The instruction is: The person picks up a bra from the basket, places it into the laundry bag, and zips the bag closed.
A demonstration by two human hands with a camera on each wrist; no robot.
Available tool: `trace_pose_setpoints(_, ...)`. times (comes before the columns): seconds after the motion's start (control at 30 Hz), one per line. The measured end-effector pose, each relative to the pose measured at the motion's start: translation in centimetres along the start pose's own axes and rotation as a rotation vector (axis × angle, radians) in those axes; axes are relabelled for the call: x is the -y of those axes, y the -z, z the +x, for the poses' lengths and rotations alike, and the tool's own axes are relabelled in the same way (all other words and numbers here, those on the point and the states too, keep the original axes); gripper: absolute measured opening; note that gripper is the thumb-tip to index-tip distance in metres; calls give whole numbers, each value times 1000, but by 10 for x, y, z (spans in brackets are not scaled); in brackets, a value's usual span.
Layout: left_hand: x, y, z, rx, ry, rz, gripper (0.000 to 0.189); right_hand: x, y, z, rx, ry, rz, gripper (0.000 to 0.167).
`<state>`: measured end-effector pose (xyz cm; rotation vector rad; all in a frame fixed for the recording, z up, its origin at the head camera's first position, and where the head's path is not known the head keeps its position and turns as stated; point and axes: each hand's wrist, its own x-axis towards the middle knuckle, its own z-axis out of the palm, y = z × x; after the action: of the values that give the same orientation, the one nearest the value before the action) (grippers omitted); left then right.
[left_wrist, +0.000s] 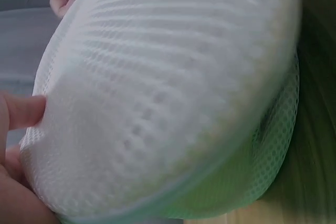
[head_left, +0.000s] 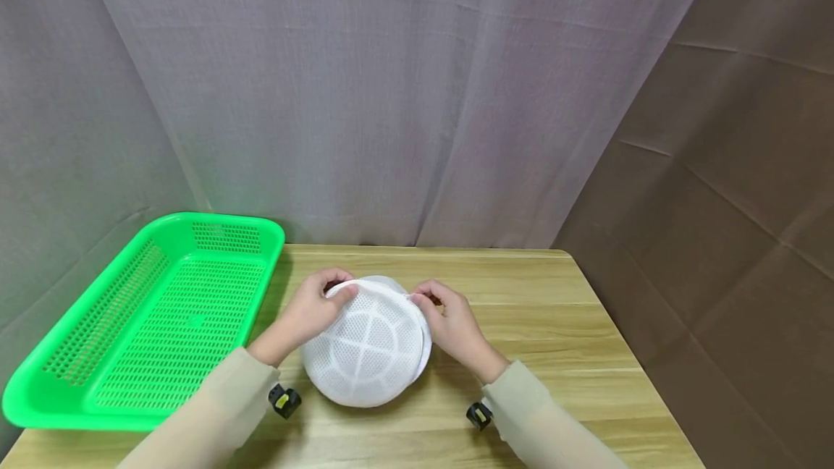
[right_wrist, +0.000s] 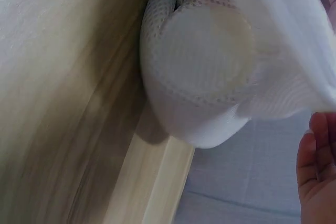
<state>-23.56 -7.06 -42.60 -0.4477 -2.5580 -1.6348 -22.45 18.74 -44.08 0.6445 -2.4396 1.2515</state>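
A round white mesh laundry bag (head_left: 361,353) is held between both hands over the table, its ribbed circular face turned up towards the head view. At its upper left edge my left hand (head_left: 321,307) pinches the rim, thumb on the near face. My right hand (head_left: 451,318) pinches the edge at the upper right, with thumb and fingers together. In the left wrist view the bag's mesh (left_wrist: 157,93) fills most of the picture. The right wrist view shows the bag's rounded side (right_wrist: 205,51), where the mesh looks doubled, and the right fingers (right_wrist: 310,161) by its edge.
A large green plastic basket (head_left: 275,255) with slotted walls and floor stands at the left of the wooden table (head_left: 534,310). Grey curtain (head_left: 391,93) hangs behind the table's far edge, and a brown cloth (head_left: 730,201) lines the right side.
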Motion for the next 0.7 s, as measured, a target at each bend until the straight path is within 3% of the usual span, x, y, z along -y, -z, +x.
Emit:
trace_pose_setpoints(0.17, 3, 4, 0, -78, 60, -43, 14, -4, 1, -3, -4, -51, 11, 7)
trace_pose_setpoints(0.3, 3, 4, 0, -80, 59, -23, 15, -3, -1, -4, 42, -94, 30, 6)
trace_pose_setpoints(0.4, 0, 2, 0, -56, 26, 8, 17, 0, -3, -3, 65, -80, 27, 9)
trace_pose_setpoints(0.7, -18, -4, 0, 95, -107, 166, 28, 13, -9, 1, 85, -59, 16, 12)
